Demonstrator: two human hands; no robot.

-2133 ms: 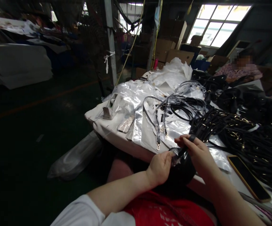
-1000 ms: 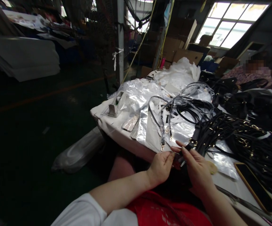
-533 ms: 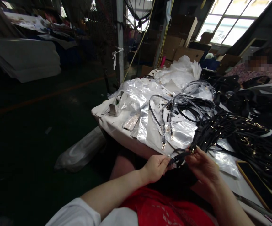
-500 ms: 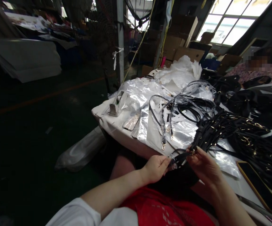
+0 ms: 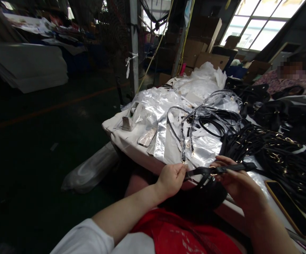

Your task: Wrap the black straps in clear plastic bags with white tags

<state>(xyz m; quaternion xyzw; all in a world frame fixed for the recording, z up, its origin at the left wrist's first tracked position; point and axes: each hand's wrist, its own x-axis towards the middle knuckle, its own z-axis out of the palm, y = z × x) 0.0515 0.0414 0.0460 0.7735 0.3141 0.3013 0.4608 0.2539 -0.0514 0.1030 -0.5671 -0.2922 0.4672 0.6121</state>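
A black strap (image 5: 199, 171) with a gold-coloured buckle stretches between my two hands, just over the table's near edge. My left hand (image 5: 172, 179) is closed on its left end, thumb pressed against the fingers. At the buckle, my right hand (image 5: 234, 176) holds the strap between thumb and fingers, and a stretch of it sticks out to the right. Loops of the strap hang below, partly dark against my lap. Beyond my left hand lies a strap in clear plastic (image 5: 183, 141) with a gold clasp. A large heap of black straps (image 5: 271, 155) spreads to the right.
Clear plastic bags (image 5: 155, 102) cover much of the table (image 5: 131, 139). A tape dispenser (image 5: 128, 121) and a phone (image 5: 147, 137) lie near its left edge; another phone (image 5: 292, 208) lies at right. A person (image 5: 282, 79) sits beyond the heap. A metal post (image 5: 135, 53) stands behind.
The strap was bunched between my hands and is now drawn out straighter. My left hand has moved left and slightly up; my right hand has shifted right, its fingers more spread.
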